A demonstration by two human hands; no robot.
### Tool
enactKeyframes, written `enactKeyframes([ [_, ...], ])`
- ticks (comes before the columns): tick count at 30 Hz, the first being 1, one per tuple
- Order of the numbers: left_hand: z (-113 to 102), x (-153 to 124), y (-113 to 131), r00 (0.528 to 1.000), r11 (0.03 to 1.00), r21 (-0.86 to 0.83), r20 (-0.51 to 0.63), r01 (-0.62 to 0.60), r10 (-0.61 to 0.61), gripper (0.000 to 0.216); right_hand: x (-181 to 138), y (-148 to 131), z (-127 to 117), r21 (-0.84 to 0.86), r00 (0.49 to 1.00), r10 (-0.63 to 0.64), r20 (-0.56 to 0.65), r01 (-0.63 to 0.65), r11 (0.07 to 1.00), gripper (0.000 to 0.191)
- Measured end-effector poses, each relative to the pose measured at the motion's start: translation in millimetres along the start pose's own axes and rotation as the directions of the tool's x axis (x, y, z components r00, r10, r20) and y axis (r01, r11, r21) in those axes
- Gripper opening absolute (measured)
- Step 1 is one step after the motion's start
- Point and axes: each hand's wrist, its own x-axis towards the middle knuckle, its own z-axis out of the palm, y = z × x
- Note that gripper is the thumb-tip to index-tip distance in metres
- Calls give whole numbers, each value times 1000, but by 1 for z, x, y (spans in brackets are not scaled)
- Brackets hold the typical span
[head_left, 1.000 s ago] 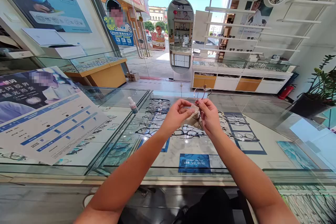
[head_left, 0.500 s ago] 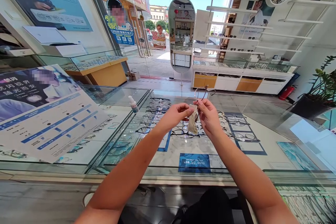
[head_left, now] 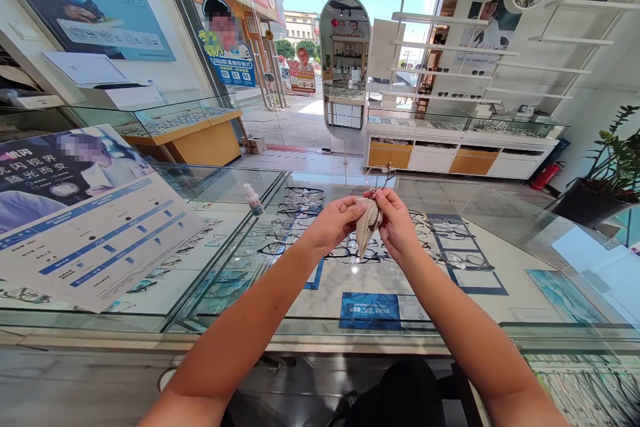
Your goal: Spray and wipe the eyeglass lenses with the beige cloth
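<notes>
Above a glass display counter (head_left: 350,317), both my hands meet at mid-frame. My left hand (head_left: 334,223) is closed, pinching a beige cleaning cloth (head_left: 367,227) that hangs between the two hands. My right hand (head_left: 397,220) is closed on a thin-rimmed pair of glasses (head_left: 379,175), whose frame sticks up above my fingers. The cloth is pressed against the lower part of the glasses. Rows of dark-framed glasses (head_left: 300,203) lie inside the counter under my hands.
A small spray bottle (head_left: 253,200) stands on the glass to the left of my hands. A large printed poster (head_left: 85,213) lies on the left counter. More display cases (head_left: 460,140), a standing oval mirror (head_left: 344,63) and a potted plant (head_left: 615,167) lie beyond.
The glasses have turned and dropped slightly in my right hand. The cloth has been drawn into a narrower hanging fold between my hands.
</notes>
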Motion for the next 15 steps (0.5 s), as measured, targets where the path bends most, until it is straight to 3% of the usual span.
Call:
enactKeyframes([
  [9, 3, 2, -8, 998, 998, -51, -51, -47, 44, 80, 0, 1, -1, 20, 1000, -1, 31, 0, 1000, 43],
  [15, 14, -1, -19, 995, 991, 121, -73, -53, 62, 72, 5, 1, -4, 49, 1000, -11, -3, 11, 999, 48],
])
